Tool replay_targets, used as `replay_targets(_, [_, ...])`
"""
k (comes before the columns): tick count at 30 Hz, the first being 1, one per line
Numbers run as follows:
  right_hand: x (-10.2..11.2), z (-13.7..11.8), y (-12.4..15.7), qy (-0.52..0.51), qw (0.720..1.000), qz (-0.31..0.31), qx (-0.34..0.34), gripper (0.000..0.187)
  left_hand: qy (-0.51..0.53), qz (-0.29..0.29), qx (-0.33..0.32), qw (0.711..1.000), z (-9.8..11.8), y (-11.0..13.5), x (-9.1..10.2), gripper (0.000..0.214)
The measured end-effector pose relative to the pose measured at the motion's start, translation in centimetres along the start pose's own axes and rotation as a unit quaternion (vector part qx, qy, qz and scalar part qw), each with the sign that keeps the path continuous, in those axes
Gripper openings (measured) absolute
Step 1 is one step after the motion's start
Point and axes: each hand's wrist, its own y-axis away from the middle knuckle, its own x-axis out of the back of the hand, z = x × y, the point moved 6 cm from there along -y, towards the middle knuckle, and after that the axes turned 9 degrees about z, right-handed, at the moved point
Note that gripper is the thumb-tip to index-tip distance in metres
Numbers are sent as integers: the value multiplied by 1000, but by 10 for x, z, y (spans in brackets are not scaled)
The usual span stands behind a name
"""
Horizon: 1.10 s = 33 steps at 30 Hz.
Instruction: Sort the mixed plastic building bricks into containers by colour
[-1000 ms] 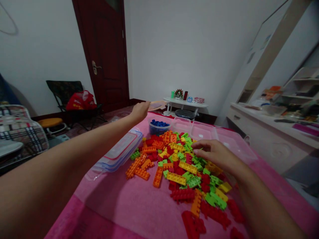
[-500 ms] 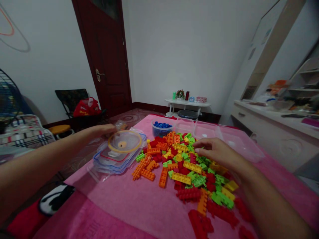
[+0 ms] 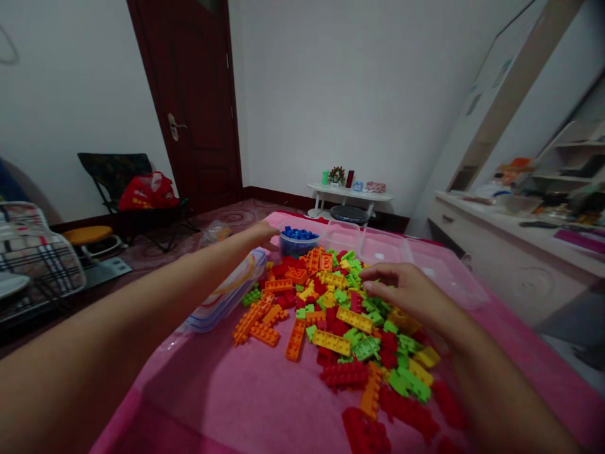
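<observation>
My left hand (image 3: 265, 236) reaches over the stacked lids to the left side of a round clear tub (image 3: 292, 247) filled with blue bricks (image 3: 299, 234). Its thumb and fingers look apart; whether they touch the tub I cannot tell. Part of the clear lids (image 3: 227, 306), one with a blue rim, is hidden under my left forearm. My right hand (image 3: 394, 280) hovers at or rests on the right side of a pile of red, orange, yellow and green toy bricks (image 3: 331, 296). Its fingers are loosely bent, thumb apart, with nothing visible between them.
Clear compartment trays (image 3: 385, 246) stand along the far right of the pink cloth-covered table (image 3: 246, 403). Behind is a small white table (image 3: 352, 191). A folding chair with a red bag (image 3: 149, 191) and a yellow stool (image 3: 87, 235) are at left. A white counter (image 3: 501, 246) runs along the right.
My left hand has moved right and forward from the lids to the tub of blue bricks. My right hand stays by the pile. The view has shifted slightly.
</observation>
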Motion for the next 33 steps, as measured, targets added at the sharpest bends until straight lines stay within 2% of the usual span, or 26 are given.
replay_targets(2, [9, -2, 0, -12, 999, 24, -18, 24, 39, -17, 30, 999, -3, 1, -22, 30])
replay_targets(5, [22, -5, 1, -39, 996, 66, -48, 23, 83, -34, 48, 995, -3, 9, -37, 31])
replay_targets(9, [37, -8, 3, -78, 985, 142, -54, 23, 128, -46, 41, 990, 9, 24, -42, 28])
replay_targets(13, [45, -5, 5, -101, 974, 194, -63, 26, 184, -40, 20, 982, 31, 35, -40, 26])
replay_targets(17, [48, 3, 4, -121, 961, 235, -81, 46, 246, -59, 0, 967, 59, 55, -46, 32])
replay_targets(21, [41, 22, 4, -169, 942, 243, -160, 78, 338, -164, 13, 927, 84, 100, -84, 26])
replay_targets(23, [36, 31, 4, -195, 941, 213, -175, 76, 388, -202, 23, 899, 91, 126, -106, 26])
replay_targets(26, [38, 36, 2, -180, 956, 189, -131, 63, 454, -223, 36, 862, 92, 152, -132, 28])
replay_targets(27, [42, 37, 2, -170, 959, 194, -121, 61, 448, -233, 43, 862, 89, 156, -139, 27])
replay_targets(29, [52, 41, 4, -166, 949, 227, -142, 62, 398, -207, 39, 893, 79, 154, -143, 32])
replay_targets(31, [62, 44, 8, -174, 928, 274, -180, 68, 338, -129, -10, 932, 71, 143, -136, 42])
replay_targets(33, [71, 42, 11, -150, 916, 324, -183, 76, 297, -50, -93, 949, 68, 135, -124, 48])
